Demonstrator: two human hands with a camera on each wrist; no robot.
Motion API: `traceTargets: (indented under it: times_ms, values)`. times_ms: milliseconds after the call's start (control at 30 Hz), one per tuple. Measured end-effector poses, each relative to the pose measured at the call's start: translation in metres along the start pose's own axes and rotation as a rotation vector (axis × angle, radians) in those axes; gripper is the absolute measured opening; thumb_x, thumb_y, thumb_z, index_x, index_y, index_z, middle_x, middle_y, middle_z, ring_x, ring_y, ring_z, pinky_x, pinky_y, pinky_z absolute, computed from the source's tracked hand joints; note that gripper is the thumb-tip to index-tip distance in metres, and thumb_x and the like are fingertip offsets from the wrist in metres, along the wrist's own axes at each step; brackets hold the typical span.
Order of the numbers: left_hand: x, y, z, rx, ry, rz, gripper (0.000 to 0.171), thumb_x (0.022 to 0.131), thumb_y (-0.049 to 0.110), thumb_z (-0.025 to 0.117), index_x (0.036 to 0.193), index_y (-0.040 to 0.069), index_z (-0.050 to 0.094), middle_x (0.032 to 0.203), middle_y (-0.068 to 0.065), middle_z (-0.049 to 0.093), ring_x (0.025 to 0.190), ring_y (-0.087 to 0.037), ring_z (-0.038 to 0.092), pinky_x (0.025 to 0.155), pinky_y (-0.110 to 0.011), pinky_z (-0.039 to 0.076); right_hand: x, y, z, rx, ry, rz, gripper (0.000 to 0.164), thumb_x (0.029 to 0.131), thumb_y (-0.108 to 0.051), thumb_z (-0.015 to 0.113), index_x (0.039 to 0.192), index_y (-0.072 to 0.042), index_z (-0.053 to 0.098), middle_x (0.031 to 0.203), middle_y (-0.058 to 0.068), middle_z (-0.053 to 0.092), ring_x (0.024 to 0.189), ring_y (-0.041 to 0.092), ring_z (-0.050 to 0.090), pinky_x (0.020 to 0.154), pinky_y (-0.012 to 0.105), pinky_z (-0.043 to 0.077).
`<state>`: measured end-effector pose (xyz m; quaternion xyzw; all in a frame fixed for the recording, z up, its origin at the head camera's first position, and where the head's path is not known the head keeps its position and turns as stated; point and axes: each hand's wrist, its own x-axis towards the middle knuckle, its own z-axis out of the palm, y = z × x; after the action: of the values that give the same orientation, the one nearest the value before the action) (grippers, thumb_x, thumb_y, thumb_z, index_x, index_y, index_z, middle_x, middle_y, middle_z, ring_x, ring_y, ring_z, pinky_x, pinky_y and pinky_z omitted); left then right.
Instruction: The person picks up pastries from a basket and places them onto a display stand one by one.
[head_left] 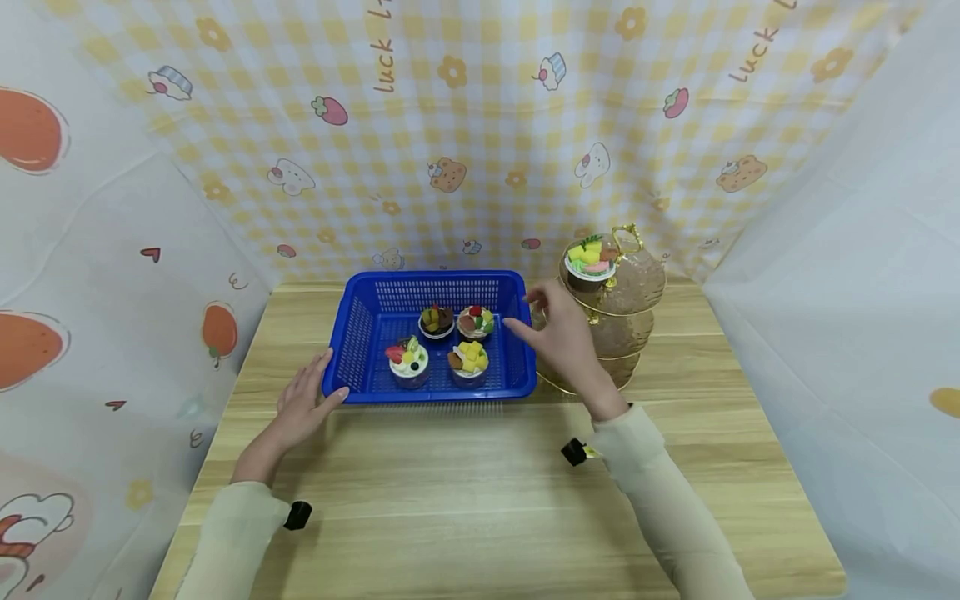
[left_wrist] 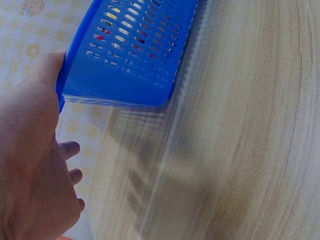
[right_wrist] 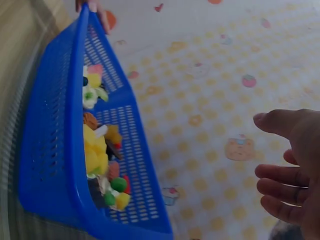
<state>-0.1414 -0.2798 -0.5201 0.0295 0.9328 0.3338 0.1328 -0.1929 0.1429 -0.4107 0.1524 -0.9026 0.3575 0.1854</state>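
Observation:
A blue plastic basket (head_left: pixel 435 398) holds several toy dessert cups, among them a white-cream one (head_left: pixel 409 362), a yellow-topped one (head_left: pixel 469 363), a chocolate one (head_left: pixel 436 321) and one with red and green bits (head_left: pixel 476 322). At its front left corner, my left hand (head_left: pixel 303 396) touches the rim with thumb and extended fingers. Over the basket's right side hovers my right hand (head_left: pixel 558 329), thumb and fingers spread apart and holding nothing. Just behind it, another fruit-topped dessert cup (head_left: pixel 591 258) sits on the top tier of a gold-rimmed tiered stand (head_left: pixel 637 279).
Everything stands on a light wood-grain table (head_left: pixel 450 492). A yellow checked cloth (head_left: pixel 487 125) hangs behind the basket and stand, with pale cloths at both sides. The right forearm partly hides the stand's lower tiers.

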Motion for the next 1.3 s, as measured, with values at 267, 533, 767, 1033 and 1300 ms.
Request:
traceTargets:
  times_ms: [267,533,767,1033,1300]
  values:
    - [0.0,0.0,0.001,-0.001,0.005,0.009,0.083,0.1,0.055,0.044,0.16,0.029,-0.007,0.167,-0.021,0.0,0.148,-0.057,-0.003,0.109,-0.077,-0.004,0.049,-0.003,0.049,-0.067,-0.337,-0.031,0.048,0.085,-0.036,0.078,0.116,-0.008,0.054,0.109,0.009,0.065,0.096,0.023,0.063,0.083,0.039,0.053]
    - [0.0,0.0,0.001,-0.001,0.008,0.008,0.083,0.1,0.054,0.045,0.16,0.029,-0.007,0.168,-0.019,0.001,0.149,-0.056,-0.002,0.11,-0.077,-0.004,0.092,-0.009,0.095,-0.214,-0.709,-0.128,0.059,0.086,-0.043,0.075,0.132,-0.018,0.048,0.129,0.004,0.058,0.11,0.019,0.057,0.089,0.039,0.053]
    - [0.0,-0.002,0.002,-0.004,0.015,0.009,0.083,0.1,0.054,0.045,0.16,0.028,-0.006,0.168,-0.018,0.002,0.149,-0.056,-0.002,0.11,-0.077,-0.004,0.111,-0.002,0.129,-0.271,-0.887,-0.171,0.079,0.083,-0.038,0.079,0.149,-0.021,0.037,0.149,0.006,0.05,0.132,0.025,0.048,0.105,0.044,0.048]
    - [0.001,-0.002,0.001,-0.017,0.024,0.015,0.082,0.1,0.053,0.046,0.16,0.031,-0.006,0.168,-0.018,0.004,0.149,-0.055,-0.003,0.11,-0.077,-0.005,0.111,0.005,0.152,-0.279,-0.941,-0.099,0.089,0.081,-0.034,0.081,0.154,-0.021,0.031,0.154,0.004,0.043,0.14,0.026,0.042,0.112,0.045,0.042]
    - [-0.001,-0.003,0.003,-0.017,0.035,0.012,0.082,0.1,0.051,0.048,0.16,0.028,-0.003,0.168,-0.018,0.006,0.149,-0.056,-0.001,0.11,-0.078,-0.003,0.105,0.005,0.164,-0.325,-0.938,-0.043,0.094,0.081,-0.035,0.082,0.156,-0.019,0.026,0.157,0.007,0.04,0.144,0.027,0.04,0.113,0.045,0.041]
